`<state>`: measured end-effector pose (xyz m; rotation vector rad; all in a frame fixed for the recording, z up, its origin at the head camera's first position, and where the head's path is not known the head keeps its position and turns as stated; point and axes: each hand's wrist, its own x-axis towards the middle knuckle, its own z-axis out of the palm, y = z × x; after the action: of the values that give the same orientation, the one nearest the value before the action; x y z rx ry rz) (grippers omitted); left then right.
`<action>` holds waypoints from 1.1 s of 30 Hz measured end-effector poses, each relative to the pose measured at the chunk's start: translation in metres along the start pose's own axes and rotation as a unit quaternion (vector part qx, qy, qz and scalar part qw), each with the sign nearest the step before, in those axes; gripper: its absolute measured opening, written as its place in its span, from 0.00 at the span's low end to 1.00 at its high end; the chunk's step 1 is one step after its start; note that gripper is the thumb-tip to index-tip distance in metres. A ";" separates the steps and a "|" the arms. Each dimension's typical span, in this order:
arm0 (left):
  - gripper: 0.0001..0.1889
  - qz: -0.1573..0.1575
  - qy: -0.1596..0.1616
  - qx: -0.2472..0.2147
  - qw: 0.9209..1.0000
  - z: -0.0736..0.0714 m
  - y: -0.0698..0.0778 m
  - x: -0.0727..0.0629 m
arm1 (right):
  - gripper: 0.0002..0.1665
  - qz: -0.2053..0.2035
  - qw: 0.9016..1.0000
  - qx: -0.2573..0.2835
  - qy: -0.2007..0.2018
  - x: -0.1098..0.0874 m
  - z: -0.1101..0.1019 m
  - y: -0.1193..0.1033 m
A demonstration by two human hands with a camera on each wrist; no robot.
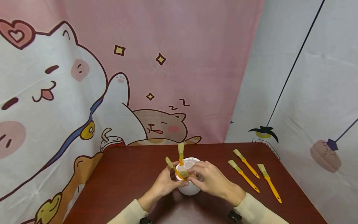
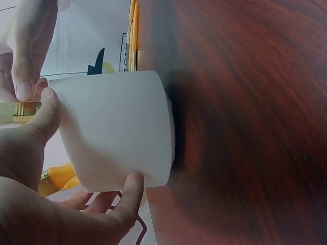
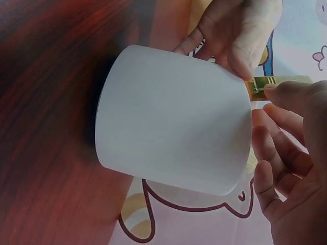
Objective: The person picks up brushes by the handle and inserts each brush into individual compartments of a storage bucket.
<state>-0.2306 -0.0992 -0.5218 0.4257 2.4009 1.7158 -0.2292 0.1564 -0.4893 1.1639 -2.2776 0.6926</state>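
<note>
A white round holder [image 1: 190, 188] with a compartmented top stands on the table in front of me; its plain side fills the wrist views. My left hand [image 1: 164, 184] grips it from the left, thumb at the near rim and fingers along the side. My right hand [image 1: 210, 179] is over its right rim, pinching a paintbrush [image 3: 263, 88] by the metal band below the pale bristles. That brush's handle goes down into the holder, mostly hidden. Two more yellow-handled paintbrushes stand bristles up in it: one upright brush [image 1: 181, 150] at the back, one leaning brush [image 1: 169, 162] at the left.
Three paintbrushes lie on the right of the dark red table [image 1: 134, 168]: a far brush [image 1: 246, 163], a nearer brush [image 1: 243, 175] and a rightmost brush [image 1: 269, 183]. A cartoon-printed curtain [image 1: 179, 74] hangs along the table's far and side edges.
</note>
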 end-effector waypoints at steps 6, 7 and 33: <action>0.54 -0.004 -0.016 -0.026 1.000 -0.002 -0.001 0.001 | 0.15 -0.004 1.000 0.014 0.007 0.001 -0.004 0.003; 0.54 -0.003 -0.019 -0.028 0.999 -0.002 -0.001 0.001 | 0.15 -0.005 1.000 0.023 0.009 0.001 -0.005 0.004; 0.52 -0.042 0.142 0.074 0.986 0.026 0.017 -0.015 | 0.17 0.080 0.993 -0.020 0.079 -0.018 -0.042 0.063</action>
<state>-0.2065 -0.0751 -0.5151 0.0992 2.7122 1.6662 -0.2645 0.2248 -0.4823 0.8823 -2.2550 0.7677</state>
